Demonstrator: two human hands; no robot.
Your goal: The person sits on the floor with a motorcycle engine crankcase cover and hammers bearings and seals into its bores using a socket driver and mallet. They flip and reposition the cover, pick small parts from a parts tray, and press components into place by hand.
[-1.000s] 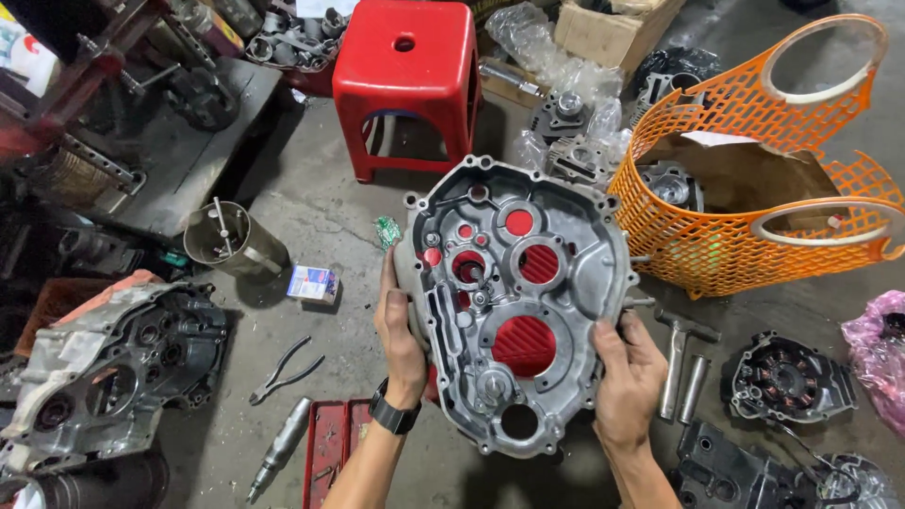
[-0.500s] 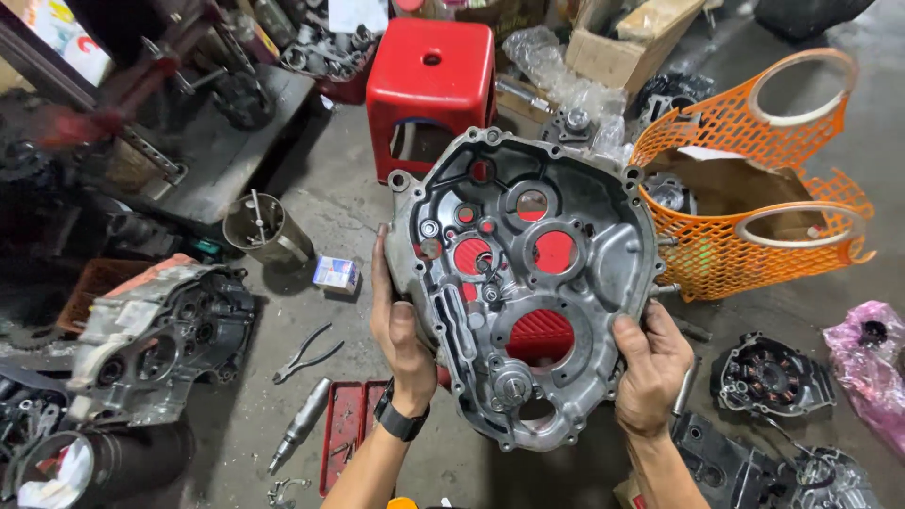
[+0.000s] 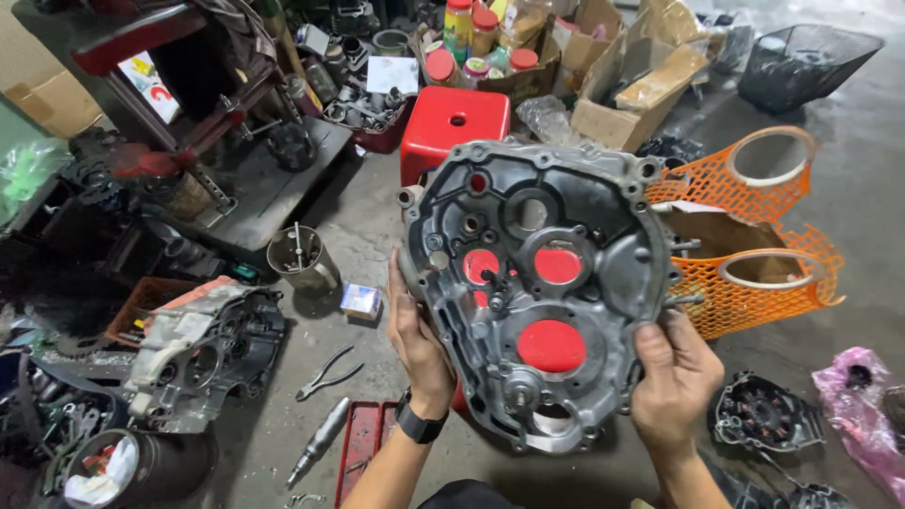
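I hold a large grey metal engine crankcase cover (image 3: pixel 603 236) upright in front of me, its inner side facing me, with several round holes showing red behind. My left hand (image 3: pixel 419 344), with a black watch on the wrist, grips its left edge. My right hand (image 3: pixel 674 372) grips its lower right edge. A red plastic stool (image 3: pixel 452 127) stands just behind the cover.
A second engine case half (image 3: pixel 203 353) lies on the floor at left, with pliers (image 3: pixel 325 375), a metal cup of tools (image 3: pixel 300 254) and a small box (image 3: pixel 361 302) nearby. An orange mesh basket (image 3: pixel 754 236) sits at right, a stator part (image 3: pixel 764 415) below it. Cardboard boxes (image 3: pixel 622 104) stand behind.
The cover has been raised and tilted up closer to my view, and my head has lifted, bringing more of the workshop behind the stool into view. Both hands keep their grip.
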